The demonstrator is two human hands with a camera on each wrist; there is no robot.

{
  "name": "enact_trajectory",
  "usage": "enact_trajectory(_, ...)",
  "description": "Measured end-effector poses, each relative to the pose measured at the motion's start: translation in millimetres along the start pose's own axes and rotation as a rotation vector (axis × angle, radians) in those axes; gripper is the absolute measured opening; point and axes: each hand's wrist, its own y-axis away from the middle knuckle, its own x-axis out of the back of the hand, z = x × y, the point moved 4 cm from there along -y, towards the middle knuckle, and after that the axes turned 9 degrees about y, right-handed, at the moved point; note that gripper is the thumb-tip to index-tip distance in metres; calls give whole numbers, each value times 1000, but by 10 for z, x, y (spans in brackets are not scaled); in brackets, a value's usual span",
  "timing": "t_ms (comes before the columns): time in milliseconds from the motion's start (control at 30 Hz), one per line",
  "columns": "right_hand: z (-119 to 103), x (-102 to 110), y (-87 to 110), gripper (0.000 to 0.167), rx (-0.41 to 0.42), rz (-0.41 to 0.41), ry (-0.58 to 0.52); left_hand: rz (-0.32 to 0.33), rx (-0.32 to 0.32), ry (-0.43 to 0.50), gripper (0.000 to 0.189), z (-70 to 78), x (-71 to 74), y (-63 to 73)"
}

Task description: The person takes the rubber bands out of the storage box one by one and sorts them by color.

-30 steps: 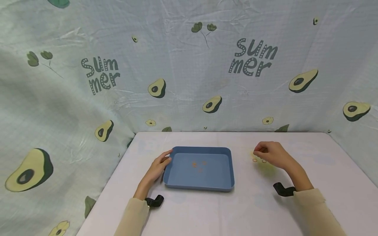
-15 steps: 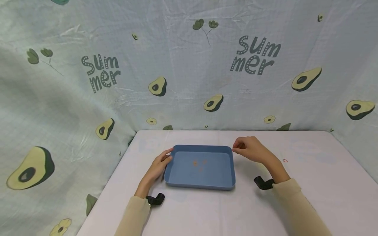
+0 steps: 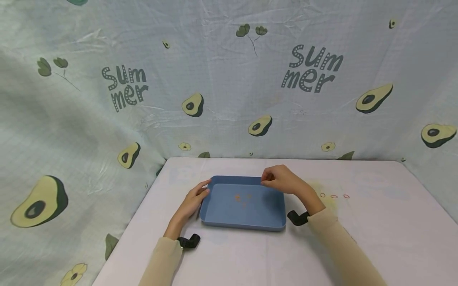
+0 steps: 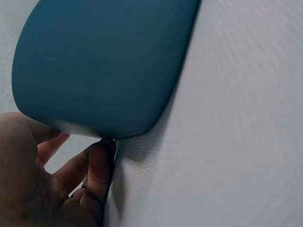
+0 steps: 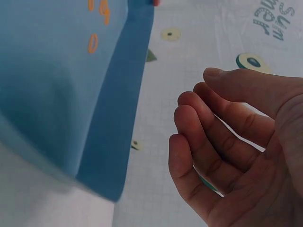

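Observation:
A shallow blue tray (image 3: 225, 214) lies on the table, with several small orange rings (image 5: 93, 43) inside. At its left side my left hand (image 3: 191, 202) holds the wall near the far corner; the left wrist view shows bent fingers (image 4: 98, 163) against the tray's edge (image 4: 94, 94). My right hand (image 3: 282, 180) is over the tray's far right part, thumb and index fingertips close together. In the right wrist view that hand (image 5: 227, 137) has curled fingers; I cannot tell whether a small ring is pinched there. Three thin red rings (image 3: 334, 196) lie on the table right of the tray.
A white-covered table (image 3: 229, 258) stands against a pale curtain (image 3: 222, 71) printed with avocados and lettering. Pale yellow patches (image 3: 329, 204) show on the table near the red rings. Each wrist wears a black camera mount (image 3: 297, 218).
My right hand has moved left from the red rings, past the tray's right wall, to over the tray. The left hand has stayed at the tray's left side.

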Motion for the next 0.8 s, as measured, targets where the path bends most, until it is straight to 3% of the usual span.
enact_trajectory(267,-97,-205,-212,4,94,-48,3,13,-2,-3,49,-24,4,-11)
enact_trajectory(400,-71,-308,-277,4,101,-64,11,12,-5,-10,47,4,-1,2)
enact_trajectory(800,42,-568,-406,4,-17,-144,39,23,3,6,49,-7,4,-6)
